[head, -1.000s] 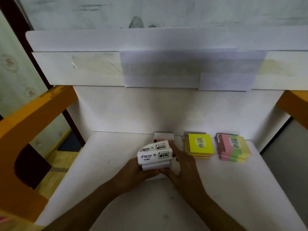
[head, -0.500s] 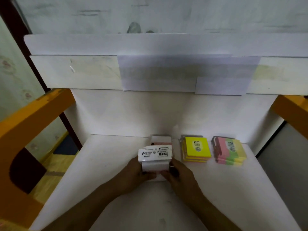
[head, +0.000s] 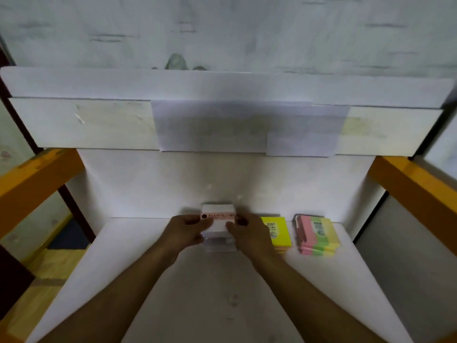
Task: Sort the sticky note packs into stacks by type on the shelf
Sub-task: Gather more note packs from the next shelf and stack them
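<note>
A stack of white sticky note packs stands on the white shelf near the back wall. Its top pack shows a pink label band. My left hand grips the stack's left side and my right hand grips its right side. To the right lies a stack of yellow packs, partly hidden by my right hand. Further right sits a stack of pink, green and yellow striped packs.
An upper shelf board with taped paper sheets overhangs the back. Orange frame beams run at the left and right. The shelf drops off at its left and right edges.
Both hands have pushed the white pack with the black-printed label back and down onto the white stack. The view has tilted slightly, and a pink label band now shows on top.
</note>
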